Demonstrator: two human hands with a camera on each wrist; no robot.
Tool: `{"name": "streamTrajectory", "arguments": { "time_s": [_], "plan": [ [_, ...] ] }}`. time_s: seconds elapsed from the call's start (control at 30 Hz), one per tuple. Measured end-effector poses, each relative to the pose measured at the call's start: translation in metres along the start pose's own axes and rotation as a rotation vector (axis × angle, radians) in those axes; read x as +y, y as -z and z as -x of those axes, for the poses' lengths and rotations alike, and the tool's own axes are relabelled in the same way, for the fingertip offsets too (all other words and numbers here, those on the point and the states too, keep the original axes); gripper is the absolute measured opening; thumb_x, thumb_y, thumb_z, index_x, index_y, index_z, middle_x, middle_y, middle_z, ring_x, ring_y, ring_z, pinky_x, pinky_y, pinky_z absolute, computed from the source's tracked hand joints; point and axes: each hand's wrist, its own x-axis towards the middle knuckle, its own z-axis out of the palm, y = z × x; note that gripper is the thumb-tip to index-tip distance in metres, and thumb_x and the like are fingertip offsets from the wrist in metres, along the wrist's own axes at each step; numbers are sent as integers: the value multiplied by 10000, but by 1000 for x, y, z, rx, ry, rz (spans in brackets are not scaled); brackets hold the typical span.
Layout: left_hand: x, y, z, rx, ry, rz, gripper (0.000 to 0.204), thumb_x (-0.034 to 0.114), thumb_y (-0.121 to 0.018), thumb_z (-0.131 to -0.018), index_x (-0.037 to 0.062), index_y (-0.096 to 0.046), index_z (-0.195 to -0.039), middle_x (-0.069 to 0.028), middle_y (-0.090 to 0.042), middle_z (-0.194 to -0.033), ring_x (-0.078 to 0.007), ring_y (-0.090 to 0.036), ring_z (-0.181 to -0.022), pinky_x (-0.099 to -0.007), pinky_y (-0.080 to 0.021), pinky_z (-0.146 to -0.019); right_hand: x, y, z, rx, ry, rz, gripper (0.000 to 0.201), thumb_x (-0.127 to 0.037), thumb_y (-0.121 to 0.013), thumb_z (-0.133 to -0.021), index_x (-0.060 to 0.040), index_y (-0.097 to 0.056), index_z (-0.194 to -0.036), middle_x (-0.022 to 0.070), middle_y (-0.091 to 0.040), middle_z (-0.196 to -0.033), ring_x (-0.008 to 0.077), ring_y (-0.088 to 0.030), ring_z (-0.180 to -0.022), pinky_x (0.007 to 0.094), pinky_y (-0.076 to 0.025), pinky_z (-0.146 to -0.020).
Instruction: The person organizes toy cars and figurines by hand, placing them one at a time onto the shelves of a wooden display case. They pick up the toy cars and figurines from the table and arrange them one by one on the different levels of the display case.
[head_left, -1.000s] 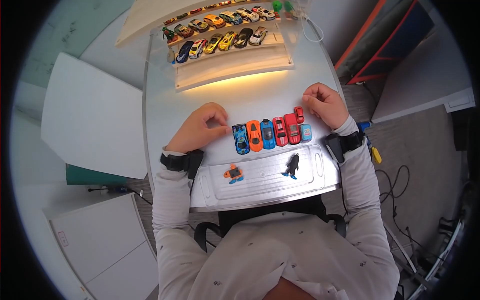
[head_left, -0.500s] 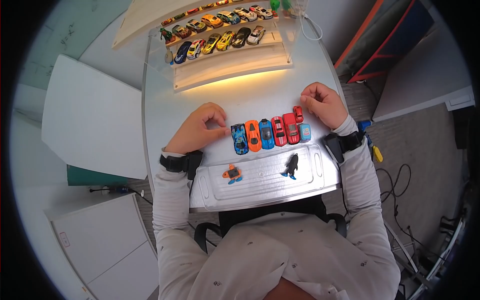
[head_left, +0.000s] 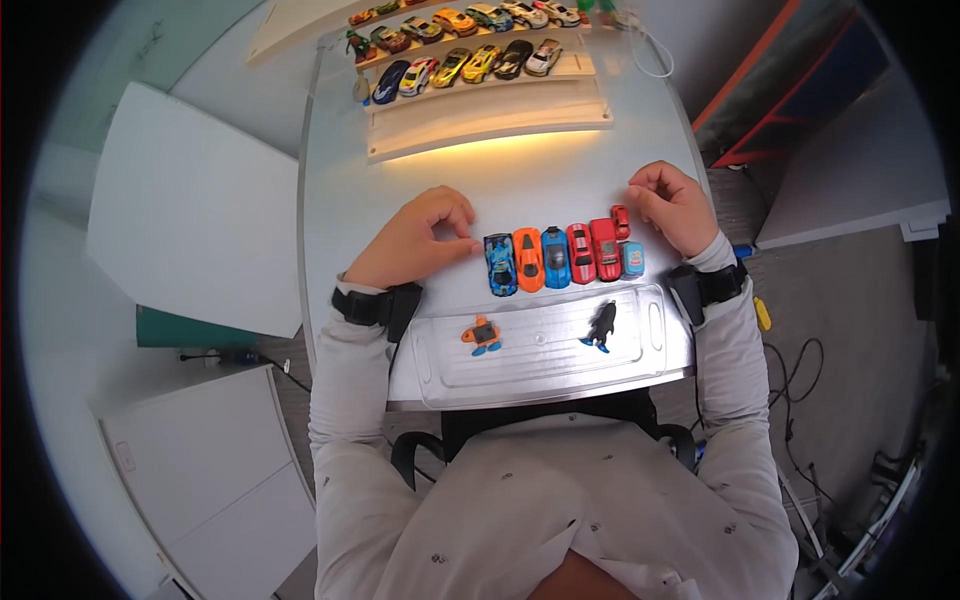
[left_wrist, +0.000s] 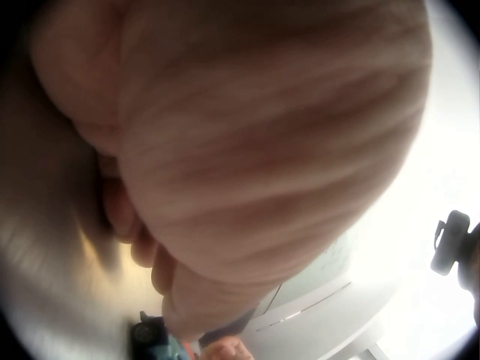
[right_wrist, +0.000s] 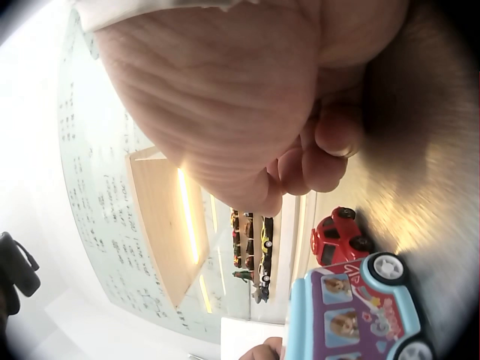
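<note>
In the head view a row of toy cars lies side by side: a blue patterned car [head_left: 500, 266], an orange car [head_left: 528, 259], a blue car [head_left: 556, 258], a red car with white stripes [head_left: 581, 253] and a red pickup [head_left: 606, 250]. A small red car [head_left: 621, 222] and a light blue toy van [right_wrist: 360, 315] stand at the row's right end. Beside the left end rests my left hand [head_left: 425, 235], loosely curled and holding nothing, thumb tip close to the patterned car. My right hand [head_left: 677, 208], also loosely curled and without anything in it, lies near the small red car.
A clear plastic tray [head_left: 540, 373] at the table's front edge bears an orange turtle figure [head_left: 482, 334] and a black penguin-like figure [head_left: 601, 326]. At the back stands a lit wooden display shelf [head_left: 490, 136] with several toy cars.
The head view has shifted slightly, so the table's things appear higher and further right. Both hands keep their places beside the row of cars.
</note>
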Motion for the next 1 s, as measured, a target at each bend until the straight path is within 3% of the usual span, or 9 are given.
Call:
{"name": "streamTrajectory", "arguments": {
  "time_s": [0.4, 0.6, 0.7, 0.9, 1.0],
  "plan": [
    [-3, -1, 2, 14, -2, 69, 210, 43, -792, -829, 68, -585, -843, -53, -631, -1094, -164, -585, -1029, -283, -464, -910, -2, -1, 0, 4, 18, -63, 100, -110, -667, -986, -30, -633, -1034, -34, -616, -850, 35, -539, -726, 208, -448, -651],
    [5, -1, 6, 44, 187, 271, 154, 53, -774, -857, 54, -657, -956, -45, -640, -1098, -152, -595, -1042, -301, -475, -936, 1, 0, -1, 23, 28, -32, 127, -127, -676, -981, -27, -644, -1054, -29, -624, -864, 39, -551, -739, 202, -461, -664],
    [33, 5, 19, 58, 121, -3, 193, 44, -766, -862, 49, -681, -1036, -36, -646, -1072, -147, -599, -1012, -299, -485, -926, 3, 0, -1, 28, 31, -49, 132, -133, -678, -980, -27, -649, -1055, -30, -626, -866, 40, -552, -744, 201, -464, -669],
    [87, 1, 55, 22, 90, -223, 235, 44, -792, -828, 37, -679, -1034, -54, -646, -998, -169, -594, -932, -300, -497, -856, -2, -1, 0, 16, -11, -29, 123, -131, -678, -979, -29, -651, -1044, -38, -623, -868, 37, -548, -744, 204, -461, -662],
    [100, -6, 66, 19, -70, -325, 209, 58, -809, -800, 43, -686, -968, -82, -653, -962, -250, -616, -908, -339, -505, -823, 7, 0, -4, 18, 45, -41, 115, -124, -676, -980, -29, -650, -1039, -40, -619, -864, 35, -543, -736, 203, -456, -653]
  ]
}}
